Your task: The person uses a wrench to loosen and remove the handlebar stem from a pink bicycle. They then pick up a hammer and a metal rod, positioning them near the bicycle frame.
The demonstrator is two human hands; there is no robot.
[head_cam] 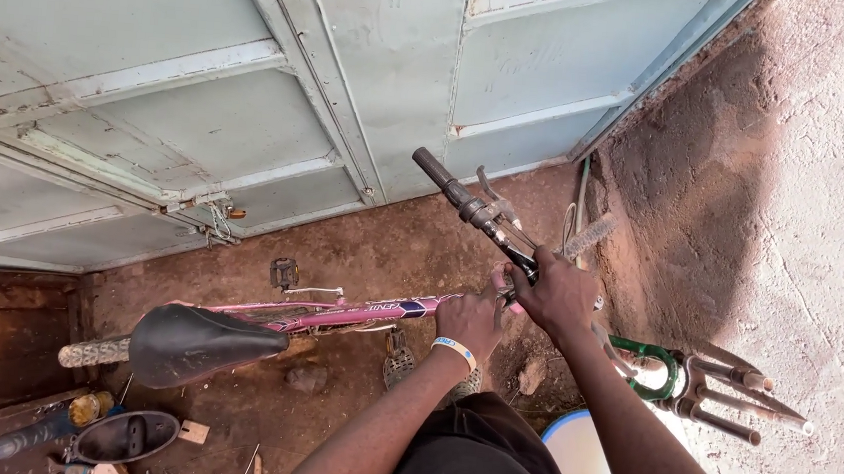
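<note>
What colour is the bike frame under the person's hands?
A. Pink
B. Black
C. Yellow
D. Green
A: the frame running from the black saddle to the left hand is pink; the right hand grips the handlebar.

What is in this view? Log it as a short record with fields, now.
setting: dirt ground beside a pale blue metal door
main thing: pink bike frame with black saddle
left hand: on the frame near the stem, wristband on the wrist
right hand: closed around the handlebar at its middle
nearby: green fork, spare saddle on the ground, white tub
</note>
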